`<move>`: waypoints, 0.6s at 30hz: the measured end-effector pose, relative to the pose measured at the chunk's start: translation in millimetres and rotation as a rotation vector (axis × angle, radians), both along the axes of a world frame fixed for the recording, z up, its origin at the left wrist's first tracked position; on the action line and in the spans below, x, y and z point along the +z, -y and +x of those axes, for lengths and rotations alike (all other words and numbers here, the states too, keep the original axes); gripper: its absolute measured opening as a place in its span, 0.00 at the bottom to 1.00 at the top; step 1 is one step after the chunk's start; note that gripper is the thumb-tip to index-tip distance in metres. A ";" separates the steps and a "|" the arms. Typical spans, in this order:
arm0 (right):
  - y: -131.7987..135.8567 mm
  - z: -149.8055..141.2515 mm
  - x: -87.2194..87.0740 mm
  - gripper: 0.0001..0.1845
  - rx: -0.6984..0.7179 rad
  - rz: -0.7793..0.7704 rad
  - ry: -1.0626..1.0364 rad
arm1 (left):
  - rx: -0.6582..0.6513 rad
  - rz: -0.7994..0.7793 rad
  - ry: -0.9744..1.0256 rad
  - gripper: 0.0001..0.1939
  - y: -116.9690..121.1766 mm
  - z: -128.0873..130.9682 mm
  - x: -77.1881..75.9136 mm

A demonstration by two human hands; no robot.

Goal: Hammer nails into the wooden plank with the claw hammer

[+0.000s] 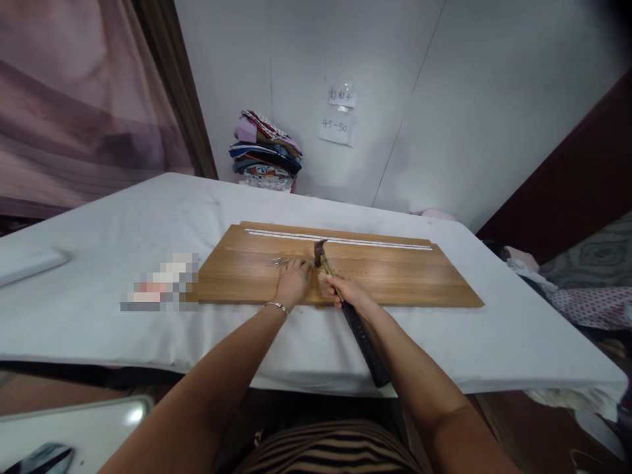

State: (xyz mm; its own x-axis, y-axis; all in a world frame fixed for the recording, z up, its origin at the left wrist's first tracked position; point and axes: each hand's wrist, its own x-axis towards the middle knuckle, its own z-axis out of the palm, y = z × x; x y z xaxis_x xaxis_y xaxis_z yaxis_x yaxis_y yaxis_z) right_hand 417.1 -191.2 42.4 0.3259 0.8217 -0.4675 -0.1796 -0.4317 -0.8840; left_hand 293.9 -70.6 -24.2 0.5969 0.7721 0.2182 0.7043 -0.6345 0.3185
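My right hand [348, 291] is wrapped round a claw hammer [363, 342], high on its shaft near the head. The black grip extends back past the board's near edge. The hammer head [318, 252] is low over the wooden board [405, 280], close to the fingertips of my left hand [293, 280]. That hand rests on the board with its fingers bent together; anything pinched in them is too small to make out. Several loose nails [279, 261] lie just left of it. A row of small dark marks [355, 272], nails or holes, runs to the right of the hammer.
The board lies on a table with a white cloth [123, 217]. Two white strips [340, 241] run along its far side. Folded clothes [266, 151] are stacked against the wall. A blurred-out object [162, 283] is left of the board, and a white object [29, 263] lies farther left.
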 end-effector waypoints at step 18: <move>0.3 1.5 -3.4 0.15 0.017 0.009 0.002 | -0.006 -0.008 0.021 0.20 -3.5 -1.3 -4.5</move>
